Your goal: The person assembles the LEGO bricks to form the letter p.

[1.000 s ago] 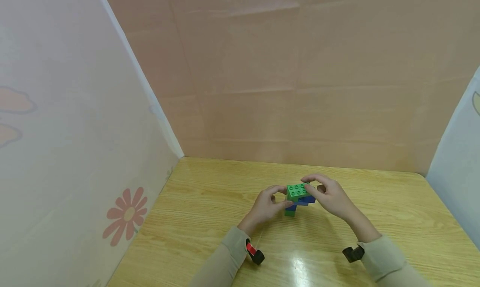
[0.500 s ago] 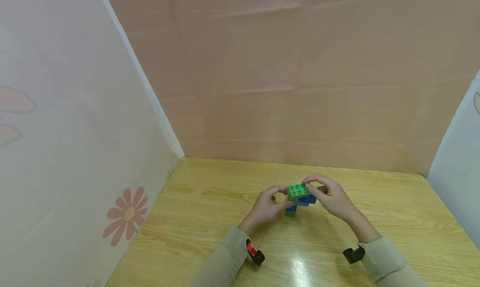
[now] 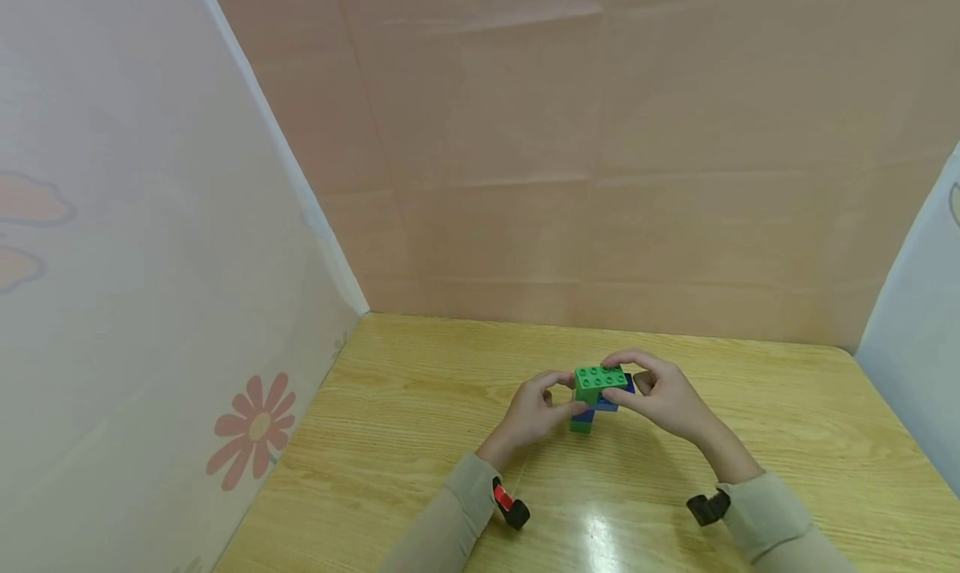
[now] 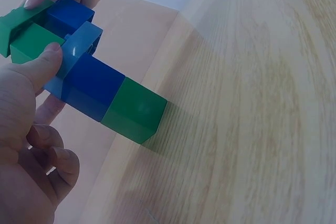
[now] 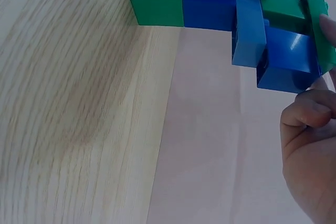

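A tower of toy building bricks stands upright on the table. Its base is a green brick (image 4: pixel 134 109), with a dark blue brick (image 4: pixel 94 86) above. Over these comes a thin light blue brick (image 5: pixel 249 27), which bears a green brick (image 5: pixel 283 9) and a blue brick (image 5: pixel 290 60) side by side. An eight-stud-type green brick (image 3: pixel 600 379) lies across the top, slightly askew in the left wrist view. My left hand (image 3: pixel 528 411) pinches the tower's upper part between thumb and fingers. With thumb and forefinger, my right hand (image 3: pixel 667 398) grips the top green brick by its sides.
The wooden table (image 3: pixel 420 473) runs back to a tan cloth wall (image 3: pixel 480 223). A pale wall with flower prints (image 3: pixel 135 306) rises at the left, and another pale wall (image 3: pixel 922 306) at the right.
The top green brick has turned, its right end coming toward me. My right thumb has slid from its top to its front side. My left hand stays put.
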Demonstrator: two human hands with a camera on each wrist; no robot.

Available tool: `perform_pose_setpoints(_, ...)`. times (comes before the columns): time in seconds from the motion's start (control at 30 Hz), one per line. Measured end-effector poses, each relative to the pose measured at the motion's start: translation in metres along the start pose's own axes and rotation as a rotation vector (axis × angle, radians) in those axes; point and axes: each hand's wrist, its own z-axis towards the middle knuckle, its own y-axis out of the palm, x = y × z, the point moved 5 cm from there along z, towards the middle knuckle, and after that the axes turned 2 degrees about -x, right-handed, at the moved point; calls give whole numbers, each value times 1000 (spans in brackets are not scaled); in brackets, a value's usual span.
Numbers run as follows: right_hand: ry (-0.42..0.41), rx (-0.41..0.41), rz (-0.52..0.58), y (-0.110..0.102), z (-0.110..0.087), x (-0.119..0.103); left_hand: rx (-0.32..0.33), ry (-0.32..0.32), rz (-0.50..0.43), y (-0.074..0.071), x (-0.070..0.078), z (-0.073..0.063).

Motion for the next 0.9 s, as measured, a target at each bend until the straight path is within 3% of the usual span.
perform_pose_setpoints(0.47, 76, 67, -75, 0, 2, -3, -1, 2, 7, 0, -1, 0)
perform_pose_setpoints(0.9, 101, 23, -9, 1, 6, -1, -1, 8, 11, 0, -1, 1)
